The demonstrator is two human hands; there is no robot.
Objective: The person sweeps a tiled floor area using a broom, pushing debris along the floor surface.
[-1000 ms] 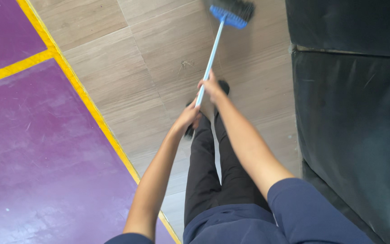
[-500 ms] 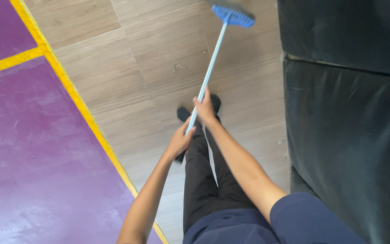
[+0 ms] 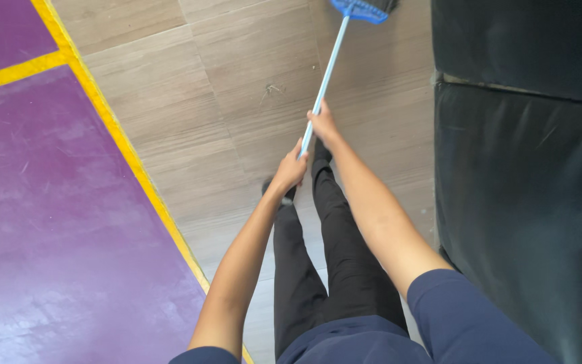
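The sofa (image 3: 523, 202) now fills more of the right, and the floor (image 3: 237, 101) has slid down in view — the broom (image 3: 328, 67) reaches further out than a second ago, head at the top edge. Right hand (image 3: 322, 125) and left hand (image 3: 289, 170) both grip its handle — sweeping continues.

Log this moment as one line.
left hand: grips blue broom handle | right hand: grips higher | blue broom head: on grey wood-look floor

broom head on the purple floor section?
No. The blue broom head sits on the grey wood-look floor near the black couch, well clear of the purple section past the yellow line.
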